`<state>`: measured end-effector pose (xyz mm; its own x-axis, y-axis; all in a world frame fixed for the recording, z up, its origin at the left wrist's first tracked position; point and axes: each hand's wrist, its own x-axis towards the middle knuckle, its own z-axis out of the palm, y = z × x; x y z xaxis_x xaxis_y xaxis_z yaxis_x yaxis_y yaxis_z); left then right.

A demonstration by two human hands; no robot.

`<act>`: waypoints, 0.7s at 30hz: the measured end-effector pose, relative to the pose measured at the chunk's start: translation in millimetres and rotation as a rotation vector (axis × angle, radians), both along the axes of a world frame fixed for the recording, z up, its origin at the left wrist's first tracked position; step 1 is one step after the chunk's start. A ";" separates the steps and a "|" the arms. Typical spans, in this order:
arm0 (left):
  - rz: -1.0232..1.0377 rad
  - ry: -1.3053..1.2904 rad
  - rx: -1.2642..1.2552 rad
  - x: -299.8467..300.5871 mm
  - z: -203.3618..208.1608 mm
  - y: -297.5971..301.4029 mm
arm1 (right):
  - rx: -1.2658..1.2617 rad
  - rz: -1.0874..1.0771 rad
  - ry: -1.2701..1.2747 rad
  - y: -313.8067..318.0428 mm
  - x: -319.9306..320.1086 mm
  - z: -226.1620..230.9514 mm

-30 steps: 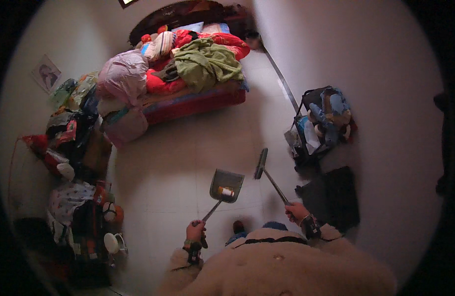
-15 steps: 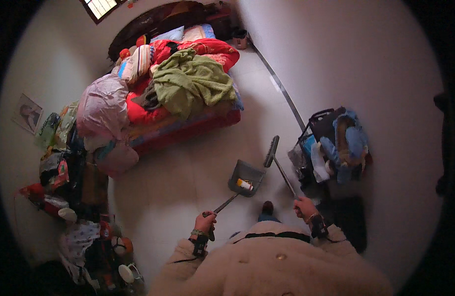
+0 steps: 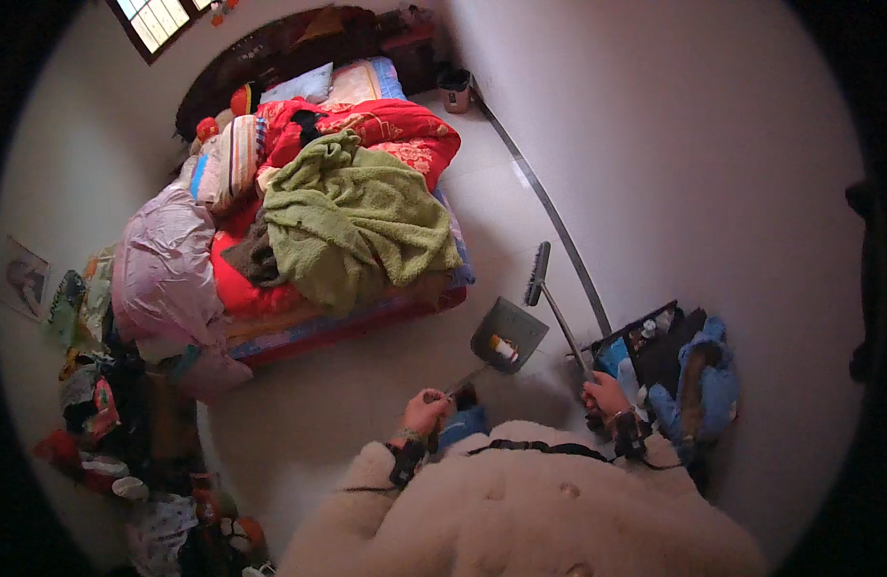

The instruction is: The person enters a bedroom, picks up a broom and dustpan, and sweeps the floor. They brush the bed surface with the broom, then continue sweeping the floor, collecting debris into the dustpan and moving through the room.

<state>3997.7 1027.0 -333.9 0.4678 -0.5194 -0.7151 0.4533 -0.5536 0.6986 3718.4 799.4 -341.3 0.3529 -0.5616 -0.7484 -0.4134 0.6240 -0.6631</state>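
My left hand (image 3: 427, 411) is closed around the handle of a grey dustpan (image 3: 531, 334), held out low in front of me. Inside the pan lies a small white and yellow-orange item (image 3: 504, 347), too small to make out. In my right hand (image 3: 607, 393) is the handle of a broom (image 3: 566, 329). Its dark, narrow bristle head points away from me, just beyond and to the right of the pan, apart from it. Part of my shoe shows beside my left hand, under the dustpan handle.
A bed (image 3: 366, 334) with a red quilt and a crumpled green blanket (image 3: 362, 226) stands ahead on the left. Bags and blue clothing (image 3: 710, 380) crowd the right wall. A cluttered heap (image 3: 107, 413) lines the left side. A pink bin (image 3: 455, 93) stands in the far corner.
I have moved forward across the floor; the pile on the right now sits closer. The dustpan has shifted right, toward the broom. Both hands keep their holds.
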 end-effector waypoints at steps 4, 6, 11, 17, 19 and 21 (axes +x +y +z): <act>-0.065 -0.019 0.009 61.7 -14.1 -125.3 | -0.059 -0.057 0.010 -88.5 49.0 -3.8; -0.090 -0.007 0.015 77.7 -19.2 -172.4 | -0.053 -0.090 0.034 -120.8 59.0 -3.9; -0.032 0.035 -0.066 130.7 -47.9 -261.1 | -0.095 -0.025 0.049 -209.3 107.8 -30.3; 0.062 0.043 -0.028 188.6 -82.4 -385.7 | -0.021 0.012 0.027 -357.1 177.3 -50.9; 0.050 0.012 -0.027 200.8 -84.5 -431.9 | -0.007 0.079 0.004 -412.1 194.5 -48.9; 0.095 -0.022 -0.010 208.4 -82.5 -474.8 | 0.001 0.102 -0.005 -458.1 214.8 -47.7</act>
